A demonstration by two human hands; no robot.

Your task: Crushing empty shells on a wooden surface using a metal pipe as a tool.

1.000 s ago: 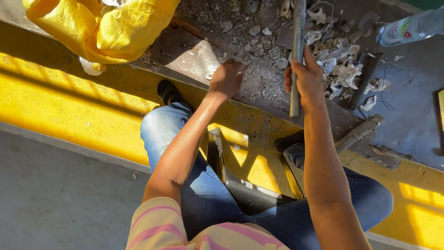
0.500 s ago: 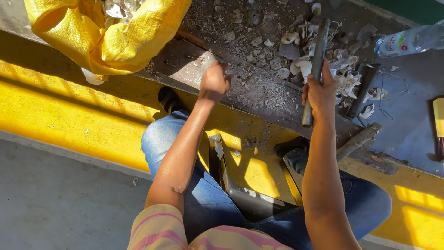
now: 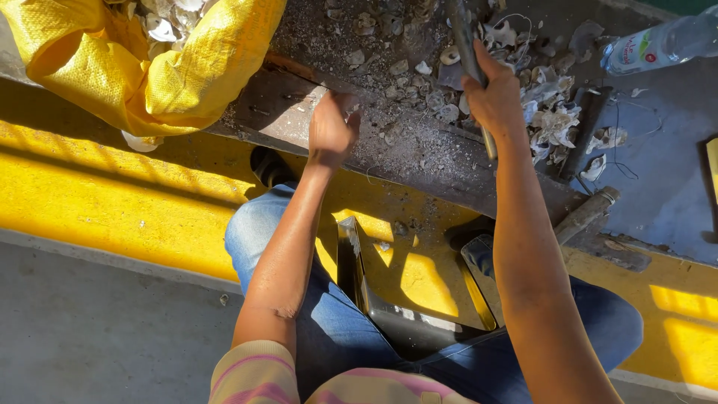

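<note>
On the gritty surface (image 3: 419,161), left hand (image 3: 331,131) is pinning something unseen, its grip curled together, while right hand (image 3: 495,97), grip clamped on bar (image 3: 467,52), is poising it over shells (image 3: 553,123).

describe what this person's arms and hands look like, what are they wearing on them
Both arms are bare from the short sleeves down. The sleeves are striped in pink and pale yellow. The left hand and right hand wear no gloves, and no watch, ring or bracelet shows on either.
</note>
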